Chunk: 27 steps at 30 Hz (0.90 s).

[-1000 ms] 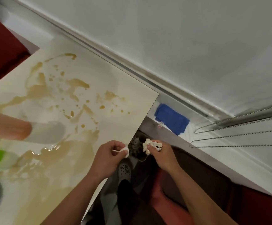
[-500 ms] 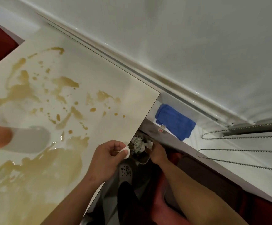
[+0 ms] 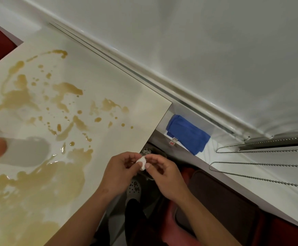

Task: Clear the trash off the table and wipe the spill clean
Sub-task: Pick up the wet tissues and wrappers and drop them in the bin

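A brown spill (image 3: 43, 132) spreads in puddles and drops over the cream table (image 3: 119, 82). Just off the table's near right edge, my left hand (image 3: 118, 172) and my right hand (image 3: 164, 173) meet. Both pinch one small white wad of tissue (image 3: 142, 162) between fingertips. Below the hands, a dark trash bin (image 3: 152, 151) on the floor is mostly hidden by them. A folded blue cloth (image 3: 187, 133) lies on the white ledge beyond the table corner.
A blurred orange and white object (image 3: 11, 150) lies on the table at the left edge. Bead chains (image 3: 261, 164) hang across the white ledge at right. A red seat (image 3: 215, 206) and a perforated shoe (image 3: 134, 188) are below.
My right hand dropped its crumpled tissue down at the bin, then came back up to meet the left hand at the small wad. The view shifted slightly.
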Tool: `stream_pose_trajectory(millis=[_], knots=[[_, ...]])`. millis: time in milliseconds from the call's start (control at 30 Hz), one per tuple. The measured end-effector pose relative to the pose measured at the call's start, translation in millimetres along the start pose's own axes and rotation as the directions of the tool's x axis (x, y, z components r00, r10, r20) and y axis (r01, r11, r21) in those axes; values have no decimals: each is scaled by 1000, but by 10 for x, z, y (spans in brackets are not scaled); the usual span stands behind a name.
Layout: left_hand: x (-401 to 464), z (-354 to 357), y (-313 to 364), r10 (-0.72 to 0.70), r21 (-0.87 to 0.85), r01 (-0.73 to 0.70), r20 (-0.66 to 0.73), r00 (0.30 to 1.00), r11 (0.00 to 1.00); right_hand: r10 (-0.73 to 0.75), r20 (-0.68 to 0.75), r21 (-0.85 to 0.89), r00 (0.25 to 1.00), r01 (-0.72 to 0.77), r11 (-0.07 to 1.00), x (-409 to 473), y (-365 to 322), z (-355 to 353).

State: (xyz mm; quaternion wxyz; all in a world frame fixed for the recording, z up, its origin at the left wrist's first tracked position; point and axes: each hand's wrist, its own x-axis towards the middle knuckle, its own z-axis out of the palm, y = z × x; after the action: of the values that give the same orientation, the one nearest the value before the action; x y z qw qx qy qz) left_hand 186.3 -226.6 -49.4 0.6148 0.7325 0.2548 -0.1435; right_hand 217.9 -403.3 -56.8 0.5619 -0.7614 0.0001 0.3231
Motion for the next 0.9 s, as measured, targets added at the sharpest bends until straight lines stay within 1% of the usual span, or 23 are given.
stream_pose_trajectory(millis=[100, 200, 233, 267, 300, 333, 400, 467, 533, 633, 733, 833, 900], knots=[[20, 30, 11, -13, -17, 12, -12, 1000, 1000, -39, -27, 22, 999, 40, 999, -74, -76, 70], [19, 46, 7, 3, -14, -3, 10, 1000, 1000, -45, -77, 38, 996, 49, 998, -47, -55, 110], [10, 47, 6, 20, 8, -20, 14, 1000, 1000, -42, -92, 35, 995, 45, 998, -23, -36, 111], [-1, 41, -4, 50, 66, -51, 10, 999, 996, -38, -108, 18, 993, 40, 999, 9, -13, 99], [-12, 26, -22, 100, 172, -97, -5, 995, 980, -36, -128, -11, 991, 35, 999, 47, 9, 79], [-14, 1, -51, 166, 307, -152, -19, 986, 939, -35, -151, -55, 988, 27, 998, 99, 47, 47], [6, -65, -137, 290, 547, -245, 6, 957, 800, -27, -179, -180, 984, -6, 984, 233, 166, -46], [36, -126, -238, 323, 664, -270, 45, 945, 697, -20, -168, -345, 986, -40, 938, 393, 356, -142], [56, -172, -318, 302, 724, -249, 58, 951, 643, -29, -153, -465, 988, -47, 884, 550, 581, -211], [47, -219, -411, 268, 755, -229, 74, 961, 614, -1, -149, -539, 989, -80, 839, 744, 893, -246], [-7, -254, -446, 272, 740, -258, 105, 956, 621, 96, -99, -596, 990, -136, 791, 805, 1106, -239], [-112, -316, -426, 292, 690, -278, 100, 951, 668, 163, -55, -614, 985, -163, 772, 737, 1171, -219], [-201, -394, -412, 298, 655, -281, 88, 951, 701, 172, -46, -607, 984, -164, 778, 649, 1117, -194]])
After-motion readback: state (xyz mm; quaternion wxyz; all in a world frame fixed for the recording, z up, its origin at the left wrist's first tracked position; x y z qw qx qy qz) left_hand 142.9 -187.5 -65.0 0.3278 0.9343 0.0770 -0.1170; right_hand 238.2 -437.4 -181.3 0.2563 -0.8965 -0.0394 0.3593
